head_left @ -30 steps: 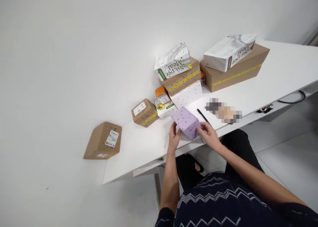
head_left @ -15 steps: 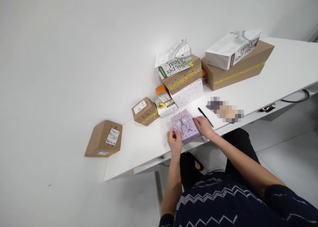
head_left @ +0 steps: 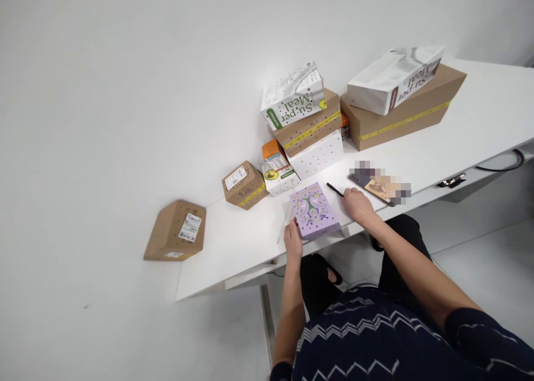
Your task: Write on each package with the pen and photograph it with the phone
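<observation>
I have the purple, patterned cardboard box (head_left: 315,209) lying by the near edge of the long white table (head_left: 227,250), its decorated face up. My left hand (head_left: 293,241) is at its left edge, fingers bent and touching it; I can't tell whether they grip. My right hand (head_left: 359,207) is apart from the box, fingers curled over the near end of a slim black pen (head_left: 335,189); whether they are closed on it, I can't tell. Just beyond that hand lies a flat, dark-edged rectangular item (head_left: 376,187), partly pixelated. Behind the box, I see a white carton with green panel (head_left: 294,100) atop a brown cardboard carton with yellow tape (head_left: 315,124), which rests on a white dotted carton (head_left: 319,156).
</observation>
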`<state>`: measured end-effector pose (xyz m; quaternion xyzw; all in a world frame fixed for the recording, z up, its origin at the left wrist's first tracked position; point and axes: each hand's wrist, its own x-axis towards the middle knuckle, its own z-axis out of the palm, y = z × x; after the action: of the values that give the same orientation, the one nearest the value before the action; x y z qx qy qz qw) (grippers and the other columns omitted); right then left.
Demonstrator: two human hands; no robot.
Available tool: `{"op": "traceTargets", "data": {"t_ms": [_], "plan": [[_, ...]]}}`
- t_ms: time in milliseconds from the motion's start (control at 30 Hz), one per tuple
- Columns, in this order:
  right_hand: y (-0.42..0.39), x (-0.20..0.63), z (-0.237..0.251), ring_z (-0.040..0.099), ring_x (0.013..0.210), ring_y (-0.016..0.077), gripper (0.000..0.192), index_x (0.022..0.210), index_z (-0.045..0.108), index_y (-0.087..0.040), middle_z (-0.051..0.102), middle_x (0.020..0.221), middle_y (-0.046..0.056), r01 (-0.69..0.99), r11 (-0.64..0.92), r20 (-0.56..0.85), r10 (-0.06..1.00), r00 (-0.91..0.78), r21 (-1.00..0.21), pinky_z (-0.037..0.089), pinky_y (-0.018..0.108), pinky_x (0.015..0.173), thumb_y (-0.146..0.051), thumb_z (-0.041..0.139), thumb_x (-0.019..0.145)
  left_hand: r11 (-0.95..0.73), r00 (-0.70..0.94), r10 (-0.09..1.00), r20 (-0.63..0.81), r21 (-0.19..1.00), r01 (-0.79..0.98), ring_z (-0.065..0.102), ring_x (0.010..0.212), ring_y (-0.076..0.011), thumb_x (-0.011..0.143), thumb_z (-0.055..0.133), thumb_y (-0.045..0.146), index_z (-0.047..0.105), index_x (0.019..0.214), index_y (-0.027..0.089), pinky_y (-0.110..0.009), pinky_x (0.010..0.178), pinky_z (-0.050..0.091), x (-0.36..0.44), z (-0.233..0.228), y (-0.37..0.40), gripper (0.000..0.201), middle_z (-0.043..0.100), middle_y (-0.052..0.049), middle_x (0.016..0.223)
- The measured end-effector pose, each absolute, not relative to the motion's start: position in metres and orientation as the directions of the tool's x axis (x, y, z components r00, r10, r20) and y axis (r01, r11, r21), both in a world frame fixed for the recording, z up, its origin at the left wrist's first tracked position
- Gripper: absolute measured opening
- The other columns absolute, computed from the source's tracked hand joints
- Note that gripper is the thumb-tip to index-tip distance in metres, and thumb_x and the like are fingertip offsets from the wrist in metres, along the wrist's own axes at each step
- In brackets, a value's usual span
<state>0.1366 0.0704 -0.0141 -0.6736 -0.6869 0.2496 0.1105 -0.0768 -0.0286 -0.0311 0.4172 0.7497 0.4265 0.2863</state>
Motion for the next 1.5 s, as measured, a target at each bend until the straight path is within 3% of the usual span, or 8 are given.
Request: {"op": "traceTargets", "data": {"t_ms": [100,200,300,467,767,967,1200,1500], "plan": [[0.064,0.135,-0.015,0.066,0.09,0.0227,0.017,0.096,0.057,-0.014,0.069,0.097,0.016,0.731,-0.061,-0.195,0.976,-0.099,-0.68,0.048,0.032,0.076,-0.023,0.043,0.093,0.294,-0.48,0.874,-0.082,0.874,0.387,0.059,0.106,-0.0262,0.092,0.033,0.057,0.067,0.099,0.012,-0.04,0.097,0.042,-0.075,-0.037,-0.027,0.057,0.067,-0.015,0.108],[0.052,0.131,-0.017,0.066,0.071,0.0151,0.01,0.085,0.051,-0.019,0.071,0.088,0.009,0.288,-0.172,-0.22,0.965,-0.143,-0.942,0.05,0.027,0.065,-0.025,0.044,0.09,0.3,-0.488,0.869,-0.085,0.873,0.383,0.056,0.114,-0.0284,0.092,0.034,0.054,0.066,0.103,0.011,-0.043,0.103,0.037,-0.073,-0.04,-0.023,0.055,0.065,-0.018,0.115],[0.045,0.123,-0.021,0.065,0.066,0.0143,0.01,0.079,0.047,-0.021,0.07,0.085,0.007,0.034,-0.222,-0.224,0.965,-0.133,-0.975,0.051,0.027,0.061,-0.028,0.048,0.086,0.272,-0.455,0.886,-0.088,0.894,0.356,0.054,0.121,-0.0252,0.095,0.029,0.051,0.062,0.117,0.012,-0.041,0.107,0.037,-0.07,-0.036,-0.02,0.057,0.061,-0.017,0.125],[0.048,0.115,-0.025,0.06,0.061,0.0174,0.013,0.08,0.049,-0.022,0.063,0.067,0.003,0.205,-0.165,-0.183,0.98,-0.073,-0.965,0.045,0.029,0.057,-0.033,0.045,0.085,0.054,-0.398,0.907,0.136,0.901,0.431,0.044,0.132,-0.0218,0.092,0.04,0.057,0.054,0.131,0.021,-0.038,0.11,0.036,-0.065,-0.008,-0.025,0.055,0.05,-0.012,0.138],[0.056,0.13,-0.035,0.06,0.065,0.0224,0.008,0.081,0.043,-0.024,0.065,0.07,0.007,0.437,-0.062,-0.054,0.998,0.031,-0.897,0.042,0.031,0.061,-0.03,0.045,0.085,-0.266,-0.032,0.851,0.524,0.482,0.835,0.05,0.121,-0.0271,0.085,0.062,0.042,0.061,0.121,0.02,-0.045,0.101,0.045,-0.027,0.01,-0.02,0.042,0.049,-0.015,0.129],[0.058,0.163,-0.012,0.054,0.056,0.0159,0.015,0.088,0.043,-0.022,0.061,0.07,0.002,0.152,0.003,0.033,0.98,0.198,-0.988,0.043,0.03,0.06,-0.035,0.049,0.085,-0.32,0.103,0.816,0.569,0.296,0.9,0.053,0.113,-0.0279,0.085,0.063,0.035,0.062,0.119,0.018,-0.043,0.092,0.05,-0.009,0.01,-0.015,0.038,0.052,-0.017,0.126],[0.062,0.182,0.049,0.051,0.057,0.011,0.031,0.075,0.054,-0.021,0.053,0.065,-0.001,-0.358,0.141,0.043,0.962,0.269,-0.923,0.043,0.024,0.055,-0.05,0.055,0.084,-0.355,0.106,0.773,0.626,0.287,0.89,0.052,0.111,-0.0275,0.085,0.064,0.033,0.064,0.115,0.018,-0.044,0.091,0.05,-0.008,0.007,-0.017,0.033,0.054,-0.017,0.122],[0.071,0.146,0.08,0.054,0.055,0.0122,0.044,0.091,0.059,-0.02,0.058,0.063,0.0,-0.238,0.108,0.098,0.994,0.052,-0.965,0.047,0.027,0.058,-0.062,0.053,0.081,-0.48,0.178,0.734,0.655,0.316,0.818,0.046,0.126,-0.0304,0.086,0.06,0.036,0.064,0.112,0.018,-0.051,0.102,0.043,-0.007,0.008,-0.001,0.032,0.058,-0.015,0.12]]}}
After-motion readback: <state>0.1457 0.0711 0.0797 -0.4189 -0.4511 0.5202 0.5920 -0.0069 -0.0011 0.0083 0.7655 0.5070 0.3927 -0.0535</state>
